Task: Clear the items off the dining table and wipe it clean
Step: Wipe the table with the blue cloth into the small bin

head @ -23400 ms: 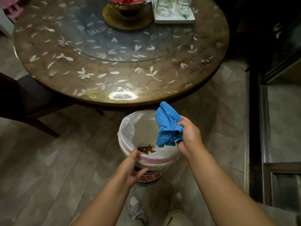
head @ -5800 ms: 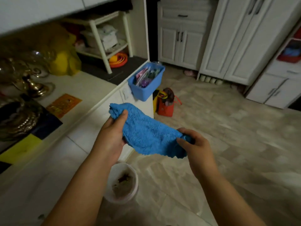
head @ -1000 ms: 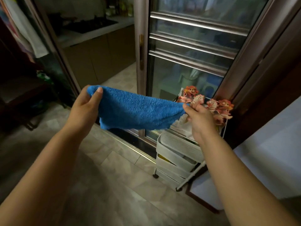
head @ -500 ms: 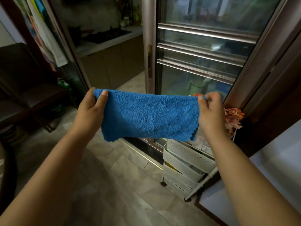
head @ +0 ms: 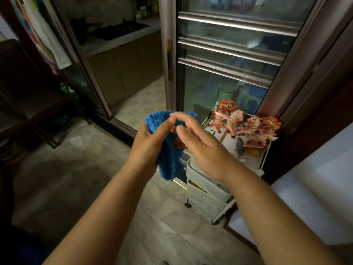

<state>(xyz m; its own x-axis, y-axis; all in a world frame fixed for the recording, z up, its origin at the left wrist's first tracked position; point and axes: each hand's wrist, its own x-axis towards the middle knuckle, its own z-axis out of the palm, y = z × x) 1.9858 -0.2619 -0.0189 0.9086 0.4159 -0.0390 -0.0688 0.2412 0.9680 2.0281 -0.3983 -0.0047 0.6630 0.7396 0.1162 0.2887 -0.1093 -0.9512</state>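
A fluffy blue cloth (head: 169,159) hangs folded in front of me, away from the dining table, which is not in view. My left hand (head: 150,148) pinches the cloth's top edge between thumb and fingers. My right hand (head: 200,148) sits right beside it with fingers stretched out and apart, its fingertips at the cloth's upper fold; whether it grips the cloth is hidden by the hand.
A white rolling cart (head: 208,190) topped with orange toy horses (head: 246,123) stands by a glass sliding door (head: 225,60). The open doorway (head: 137,100) leads to a kitchen counter with a stove (head: 118,31). A dark chair (head: 28,104) is on the left, a pale surface (head: 313,203) on the right.
The cloth was stretched wide between both hands. My hands have come together, the cloth is folded in half and hangs from my left hand, and my right hand has opened its fingers.
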